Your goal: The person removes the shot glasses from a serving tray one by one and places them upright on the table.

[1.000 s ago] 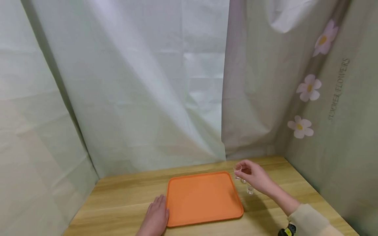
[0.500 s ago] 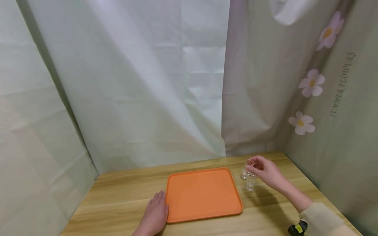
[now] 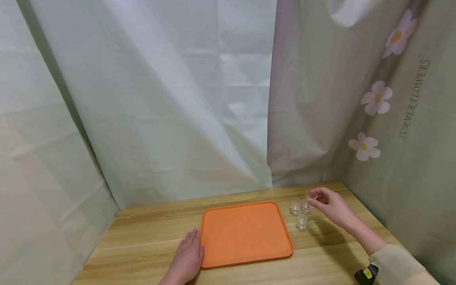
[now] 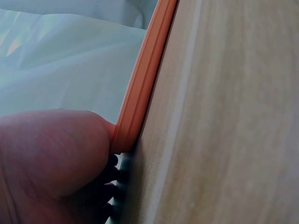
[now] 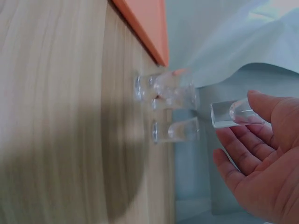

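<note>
My right hand (image 3: 331, 206) pinches a small clear shot glass (image 5: 229, 114) between thumb and fingers, holding it above the table. Three similar glasses stand upright and close together on the wood beside the tray: a left one (image 3: 295, 206), a front one (image 3: 302, 221) and one farther back (image 3: 305, 206), partly behind the held glass in the head view. My left hand (image 3: 186, 257) lies with straight fingers along the left edge of an orange tray (image 3: 246, 235). Its thumb side touches the tray rim (image 4: 140, 88) in the left wrist view.
The wooden table (image 3: 149, 237) carries everything. A pale curtain (image 3: 178, 118) hangs behind it and along both sides, with printed flowers on the right. A black device (image 3: 367, 274) is strapped at the right wrist.
My right hand has moved to the right with the held glass, away from the tray. The standing glasses show more fully now. My left hand stays beside the tray; the head view tilts slightly.
</note>
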A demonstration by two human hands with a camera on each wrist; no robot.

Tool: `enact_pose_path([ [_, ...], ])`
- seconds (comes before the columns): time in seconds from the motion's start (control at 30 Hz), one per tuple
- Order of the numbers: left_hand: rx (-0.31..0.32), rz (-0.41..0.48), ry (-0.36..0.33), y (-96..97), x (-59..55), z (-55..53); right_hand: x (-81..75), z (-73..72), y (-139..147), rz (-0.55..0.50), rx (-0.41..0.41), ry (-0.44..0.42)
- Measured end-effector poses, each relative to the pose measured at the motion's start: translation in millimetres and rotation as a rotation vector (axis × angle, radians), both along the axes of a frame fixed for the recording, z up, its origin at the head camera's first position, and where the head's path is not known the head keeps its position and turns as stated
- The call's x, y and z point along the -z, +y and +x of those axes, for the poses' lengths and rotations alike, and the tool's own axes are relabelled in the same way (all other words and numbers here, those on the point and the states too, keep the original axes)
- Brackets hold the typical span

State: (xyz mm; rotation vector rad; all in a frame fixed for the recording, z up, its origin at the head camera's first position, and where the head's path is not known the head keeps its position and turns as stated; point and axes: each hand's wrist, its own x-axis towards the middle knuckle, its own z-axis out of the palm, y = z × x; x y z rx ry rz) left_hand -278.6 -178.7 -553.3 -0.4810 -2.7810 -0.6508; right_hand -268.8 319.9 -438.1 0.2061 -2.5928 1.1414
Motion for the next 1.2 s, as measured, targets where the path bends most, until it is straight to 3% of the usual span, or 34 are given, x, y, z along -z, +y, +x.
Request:
enact_pose_path([
  [0.53, 0.003, 0.013, -0.013, 1.5, -1.9, 2.2, 22.4, 4.3, 17.8, -0.005, 0.028, -0.073],
  [0.87, -0.004, 0.018, -0.053, 3.5, -12.7, 4.1, 34.4, 6.0, 20.0, -0.004, 0.007, -0.102],
  [1.1, -0.01, -0.002, -0.044, 3.7, -8.5, 2.9, 41.7, 5.7, 18.8, -0.009, -0.014, -0.097],
  [1.2, -0.01, 0.005, -0.061, 4.0, -12.9, 5.1, 43.7, 5.7, 17.0, -0.014, -0.023, -0.104],
])
